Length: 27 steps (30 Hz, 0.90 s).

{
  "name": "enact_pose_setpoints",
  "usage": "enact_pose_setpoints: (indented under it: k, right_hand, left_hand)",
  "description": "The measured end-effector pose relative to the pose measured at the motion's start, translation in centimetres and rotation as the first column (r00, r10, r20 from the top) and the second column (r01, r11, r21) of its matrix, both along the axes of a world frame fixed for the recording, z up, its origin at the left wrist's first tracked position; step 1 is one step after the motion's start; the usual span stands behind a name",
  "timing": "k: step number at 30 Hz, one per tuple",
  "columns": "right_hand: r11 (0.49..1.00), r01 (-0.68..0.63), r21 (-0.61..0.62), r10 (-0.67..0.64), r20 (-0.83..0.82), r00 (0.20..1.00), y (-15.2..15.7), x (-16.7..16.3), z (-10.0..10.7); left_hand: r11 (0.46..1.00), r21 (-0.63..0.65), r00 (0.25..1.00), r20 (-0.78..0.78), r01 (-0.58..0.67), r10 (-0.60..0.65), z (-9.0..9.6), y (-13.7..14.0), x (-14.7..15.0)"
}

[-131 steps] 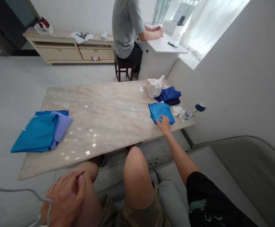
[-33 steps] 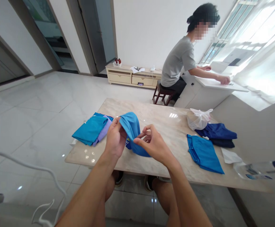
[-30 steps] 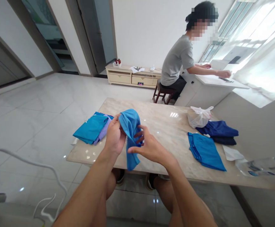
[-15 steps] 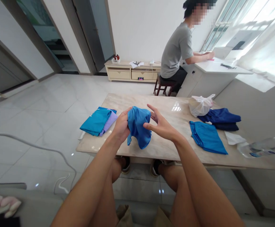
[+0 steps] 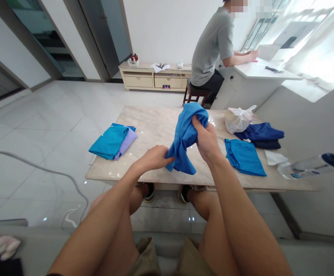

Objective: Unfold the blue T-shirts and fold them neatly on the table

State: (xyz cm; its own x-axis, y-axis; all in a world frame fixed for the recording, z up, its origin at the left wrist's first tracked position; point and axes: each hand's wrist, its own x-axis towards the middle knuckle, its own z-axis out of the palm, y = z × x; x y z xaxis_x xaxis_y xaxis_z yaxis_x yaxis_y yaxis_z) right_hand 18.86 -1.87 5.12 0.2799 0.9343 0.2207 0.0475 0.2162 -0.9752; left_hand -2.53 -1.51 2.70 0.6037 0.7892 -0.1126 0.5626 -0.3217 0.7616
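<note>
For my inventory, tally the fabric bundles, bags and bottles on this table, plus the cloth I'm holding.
Held blue cloth: 1
Fabric bundles: 3 (teal-and-purple, bright blue, dark blue)
Plastic bag: 1
Bottle: 1
Total: 6

Head camera, one view, facing forward and down.
From where I stand: worn on the head at seated height, it looks over the wearer's legs [image 5: 217,237] and across the table [image 5: 146,130] to the cabinet [image 5: 138,81] and far wall [image 5: 161,30]. Left hand [image 5: 157,156] and right hand [image 5: 208,140] near, mid-view; table beyond them, cabinet well back. Wide coverage: door [image 5: 99,34] upper left, curtain [image 5: 320,53] upper right.
</note>
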Motion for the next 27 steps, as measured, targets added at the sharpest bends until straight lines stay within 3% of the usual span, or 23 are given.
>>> enact_pose_setpoints:
  k: [2,4,7,8,9,10,11,14,16,18,19,20,21,22,23,24,25,26,27]
  right_hand:
    - [0.998,0.046,0.041,-0.044,-0.04,0.998,0.3,1.1,-0.1]
    - [0.991,0.114,0.074,-0.111,-0.046,0.993,0.2,2.7,0.2]
    - [0.992,0.12,0.034,-0.12,0.027,0.992,-1.1,5.8,0.9]
    - [0.998,0.065,-0.025,-0.064,0.071,0.995,-1.7,6.8,1.1]
    - [0.994,-0.013,-0.109,0.026,0.119,0.993,-2.4,7.7,1.2]
    - [0.973,-0.101,-0.207,0.136,0.165,0.977,-3.0,8.5,1.1]
    - [0.935,-0.176,-0.306,0.247,0.212,0.946,-3.5,9.2,0.7]
    - [0.818,-0.243,-0.521,0.483,0.393,0.782,-3.4,10.2,-1.6]
    - [0.856,-0.149,-0.495,0.444,0.555,0.703,-2.3,10.4,-3.4]
    - [0.94,-0.006,-0.341,0.251,0.68,0.688,-1.0,10.5,-4.2]
    - [0.971,0.081,-0.223,0.106,0.712,0.694,-0.5,10.5,-4.0]
    - [0.982,0.174,-0.077,-0.067,0.716,0.695,-0.2,10.5,-3.5]
    - [0.961,0.265,0.084,-0.248,0.688,0.682,-0.2,10.5,-2.7]
    - [0.905,0.343,0.25,-0.422,0.625,0.657,-0.4,10.4,-1.7]
    - [0.813,0.407,0.416,-0.581,0.528,0.62,-0.9,10.2,-0.7]
    - [0.719,0.436,0.541,-0.684,0.437,0.584,-1.4,10.0,0.3]
    - [0.657,0.434,0.617,-0.733,0.389,0.558,-1.9,9.7,1.1]
    - [0.647,0.41,0.643,-0.74,0.398,0.542,-2.4,9.4,1.7]
    - [0.674,0.376,0.636,-0.719,0.445,0.534,-2.7,9.2,2.0]
  left_hand:
    - [0.998,-0.042,0.994,0.096,-0.038,0.042,0.1,0.4,0.1]
    - [0.985,-0.124,0.914,0.373,-0.123,0.161,0.9,1.0,-0.3]
    - [0.932,-0.251,0.56,0.747,-0.261,0.358,2.4,2.1,-2.2]
    - [0.912,-0.279,0.461,0.794,-0.301,0.396,2.8,2.5,-3.1]
    - [0.891,-0.3,0.415,0.803,-0.34,0.429,2.9,2.9,-4.1]
    - [0.871,-0.312,0.427,0.776,-0.379,0.464,2.8,3.3,-5.1]
    - [0.855,-0.313,0.499,0.708,-0.413,0.5,2.4,3.7,-6.0]
    - [0.865,-0.237,0.83,0.257,-0.442,0.494,0.3,4.8,-7.1]
    - [0.898,-0.152,0.91,-0.123,-0.413,0.397,-0.9,5.5,-6.4]
    - [0.918,-0.025,0.862,-0.354,-0.396,0.363,-1.0,5.9,-5.4]
    - [0.909,0.084,0.835,-0.367,-0.409,0.41,-0.5,5.9,-5.0]
    - [0.868,0.231,0.821,-0.29,-0.439,0.492,0.4,5.8,-4.8]
    - [0.777,0.399,0.813,-0.119,-0.486,0.57,1.5,5.5,-4.7]
    - [0.614,0.555,0.788,0.131,-0.561,0.602,2.7,5.1,-4.9]
    - [0.403,0.65,0.741,0.4,-0.644,0.539,3.8,4.6,-5.1]
    - [0.199,0.668,0.681,0.609,-0.717,0.406,4.8,4.1,-5.5]
    - [0.066,0.641,0.631,0.725,-0.765,0.276,5.4,3.8,-5.8]
    - [0.018,0.623,0.614,0.764,-0.782,0.199,5.6,3.5,-6.0]
    - [0.045,0.633,0.629,0.754,-0.773,0.188,5.5,3.5,-6.2]
